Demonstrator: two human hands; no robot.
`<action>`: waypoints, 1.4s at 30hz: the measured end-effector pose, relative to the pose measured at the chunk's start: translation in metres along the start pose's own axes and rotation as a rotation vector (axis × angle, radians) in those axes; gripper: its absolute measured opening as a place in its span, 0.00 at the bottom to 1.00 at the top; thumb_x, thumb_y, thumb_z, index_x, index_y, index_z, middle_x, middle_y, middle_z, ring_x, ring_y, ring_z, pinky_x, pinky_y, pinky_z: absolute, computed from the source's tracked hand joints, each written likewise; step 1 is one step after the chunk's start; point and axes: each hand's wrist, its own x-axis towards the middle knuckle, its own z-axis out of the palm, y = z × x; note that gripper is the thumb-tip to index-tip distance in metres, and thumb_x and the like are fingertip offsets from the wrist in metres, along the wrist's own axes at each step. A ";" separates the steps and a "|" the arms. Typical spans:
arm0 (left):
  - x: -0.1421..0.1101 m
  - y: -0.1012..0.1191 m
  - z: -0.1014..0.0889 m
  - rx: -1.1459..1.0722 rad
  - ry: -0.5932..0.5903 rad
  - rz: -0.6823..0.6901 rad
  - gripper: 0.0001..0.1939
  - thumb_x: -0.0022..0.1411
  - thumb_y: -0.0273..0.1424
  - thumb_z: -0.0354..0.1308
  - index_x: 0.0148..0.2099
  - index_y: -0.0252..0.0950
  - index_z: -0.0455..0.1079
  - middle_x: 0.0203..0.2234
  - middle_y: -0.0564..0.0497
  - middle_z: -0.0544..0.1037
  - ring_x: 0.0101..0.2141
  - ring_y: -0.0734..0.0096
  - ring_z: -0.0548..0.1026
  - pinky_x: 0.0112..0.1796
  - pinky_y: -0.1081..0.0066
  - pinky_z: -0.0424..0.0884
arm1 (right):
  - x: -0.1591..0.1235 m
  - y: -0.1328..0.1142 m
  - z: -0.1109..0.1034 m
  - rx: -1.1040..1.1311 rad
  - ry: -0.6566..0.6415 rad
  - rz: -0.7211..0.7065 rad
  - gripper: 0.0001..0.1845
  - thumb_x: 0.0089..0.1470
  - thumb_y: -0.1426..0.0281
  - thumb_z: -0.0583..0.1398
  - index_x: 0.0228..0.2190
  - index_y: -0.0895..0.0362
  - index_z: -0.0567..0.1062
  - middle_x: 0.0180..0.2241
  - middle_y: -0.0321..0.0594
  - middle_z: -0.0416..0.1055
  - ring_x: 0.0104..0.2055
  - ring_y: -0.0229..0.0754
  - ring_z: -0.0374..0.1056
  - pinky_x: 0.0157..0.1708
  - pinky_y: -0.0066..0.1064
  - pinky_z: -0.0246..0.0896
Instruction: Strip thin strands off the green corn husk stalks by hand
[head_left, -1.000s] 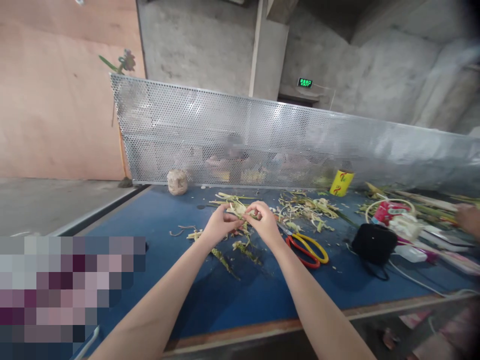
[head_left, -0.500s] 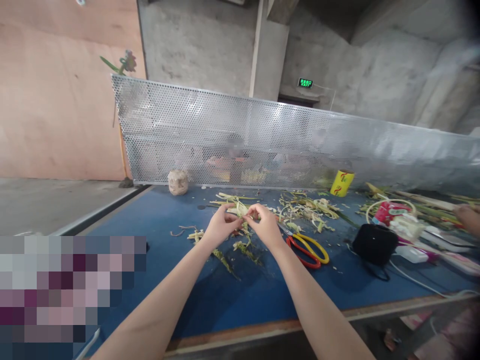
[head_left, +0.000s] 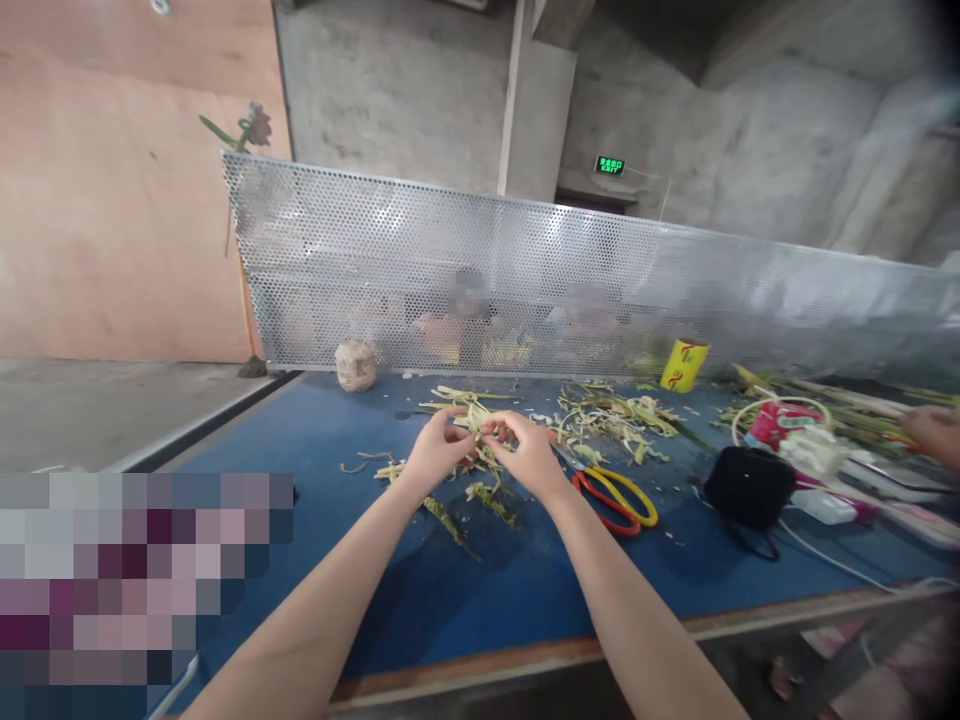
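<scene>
Pale green plant strips (head_left: 474,412) are pinched between my two hands above the middle of the blue table (head_left: 442,610). My left hand (head_left: 438,448) closes on them from the left, thumb and fingers together. From the right, my right hand (head_left: 520,446) pinches the same strips, its fingertips almost touching the left ones. Just below lie green braided-looking plant pieces (head_left: 493,503). Scissors (head_left: 619,500) with one red and one yellow handle rest to the right of my right hand. My fingers partly hide the ends of the strips.
Loose strips (head_left: 615,415) lie behind the scissors. A yellow roll (head_left: 684,365) and a whitish wrapped lump (head_left: 355,366) stand by the perforated metal screen (head_left: 360,260). A black pouch (head_left: 750,487) and white cable are on the right, near another person's hand (head_left: 934,432).
My fingers have shifted slightly on the strips, the right fingers now spread a little further over them. The other person's hand at the far right has moved slightly left.
</scene>
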 end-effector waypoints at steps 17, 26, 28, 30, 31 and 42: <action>0.000 -0.007 0.000 0.252 -0.065 0.168 0.27 0.47 0.32 0.57 0.49 0.34 0.55 0.18 0.58 0.70 0.18 0.75 0.68 0.23 0.73 0.65 | 0.002 0.005 -0.001 0.024 -0.034 0.116 0.02 0.45 0.71 0.57 0.24 0.55 0.71 0.25 0.36 0.67 0.26 0.37 0.59 0.26 0.27 0.54; -0.004 -0.004 -0.003 0.460 -0.049 0.278 0.31 0.47 0.28 0.55 0.55 0.34 0.51 0.26 0.51 0.74 0.27 0.70 0.70 0.32 0.70 0.64 | 0.001 0.013 0.002 0.101 -0.076 0.208 0.09 0.41 0.70 0.59 0.30 0.55 0.71 0.23 0.32 0.65 0.22 0.34 0.55 0.22 0.25 0.51; -0.004 -0.004 -0.003 0.489 -0.065 0.290 0.30 0.48 0.28 0.54 0.55 0.34 0.52 0.25 0.52 0.74 0.27 0.70 0.70 0.31 0.70 0.64 | 0.001 0.012 0.002 0.112 -0.083 0.225 0.09 0.41 0.69 0.59 0.31 0.55 0.72 0.22 0.32 0.64 0.21 0.34 0.54 0.22 0.25 0.51; -0.004 -0.005 -0.003 0.514 -0.074 0.299 0.30 0.48 0.28 0.53 0.55 0.34 0.52 0.23 0.53 0.73 0.26 0.69 0.69 0.31 0.70 0.63 | 0.002 0.011 0.002 0.131 -0.099 0.240 0.09 0.41 0.68 0.60 0.30 0.55 0.73 0.21 0.32 0.64 0.20 0.34 0.53 0.22 0.25 0.51; -0.004 -0.005 -0.003 0.525 -0.076 0.302 0.30 0.48 0.28 0.53 0.55 0.33 0.52 0.23 0.53 0.73 0.26 0.69 0.69 0.31 0.70 0.63 | 0.002 0.010 0.002 0.144 -0.109 0.246 0.09 0.41 0.68 0.60 0.29 0.56 0.73 0.21 0.33 0.64 0.20 0.34 0.54 0.22 0.25 0.51; -0.007 -0.003 -0.002 0.547 -0.089 0.348 0.32 0.51 0.29 0.52 0.58 0.37 0.48 0.28 0.50 0.74 0.30 0.68 0.71 0.32 0.70 0.65 | 0.004 0.011 0.003 0.350 -0.126 0.304 0.07 0.41 0.68 0.59 0.25 0.57 0.66 0.21 0.31 0.62 0.20 0.32 0.56 0.22 0.25 0.53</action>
